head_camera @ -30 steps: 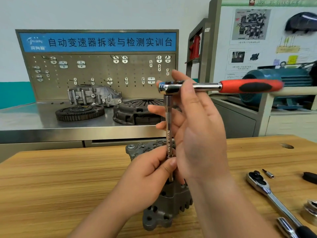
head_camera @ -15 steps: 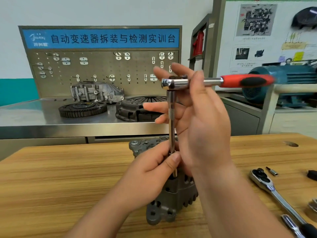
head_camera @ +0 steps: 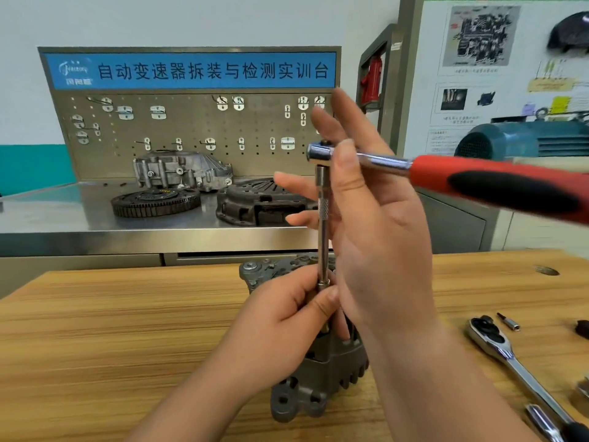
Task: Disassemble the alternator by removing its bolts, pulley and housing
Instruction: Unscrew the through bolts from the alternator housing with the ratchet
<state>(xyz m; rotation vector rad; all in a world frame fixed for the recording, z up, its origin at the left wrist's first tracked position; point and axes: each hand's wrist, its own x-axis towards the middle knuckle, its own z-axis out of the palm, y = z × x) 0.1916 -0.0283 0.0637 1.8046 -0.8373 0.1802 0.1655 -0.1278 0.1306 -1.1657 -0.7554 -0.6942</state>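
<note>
At the far left a pegboard (head_camera: pixel 191 129) with a blue sign stands behind a steel table (head_camera: pixel 63 218) that carries a grey gearbox casing (head_camera: pixel 181 169), a toothed ring (head_camera: pixel 156 202) lying flat in front of it, and a dark clutch cover (head_camera: pixel 258 202) to the right of the ring. Nearer to me is the wooden table (head_camera: pixel 95 330), and the alternator (head_camera: pixel 318 378) stands on end near its middle, with a mounting lug at the bottom toward the person and most of its body covered by both hands. The left hand (head_camera: pixel 287 320) comes in from below and pinches the lower end of the extension bar (head_camera: pixel 323 224) between thumb and curled fingers, just above the alternator. The bar rises upright from there. Its bottom tip is hidden behind the thumb, so I cannot tell which bolt it sits on. The right hand (head_camera: pixel 376 224) stands just beside the bar with its fingers spread and straight behind it, while the thumb hooks over the neck of the ratchet (head_camera: pixel 318 153) and pins it against the hand. The ratchet's head caps the top of the bar, and its red and black handle (head_camera: pixel 497 183) reaches out to the right, blurred. A second ratchet (head_camera: pixel 497 349) lies flat on the wooden table at the right, with a small bit (head_camera: pixel 510 323) near its head. A blue-green motor (head_camera: pixel 526 141) sits behind.
</note>
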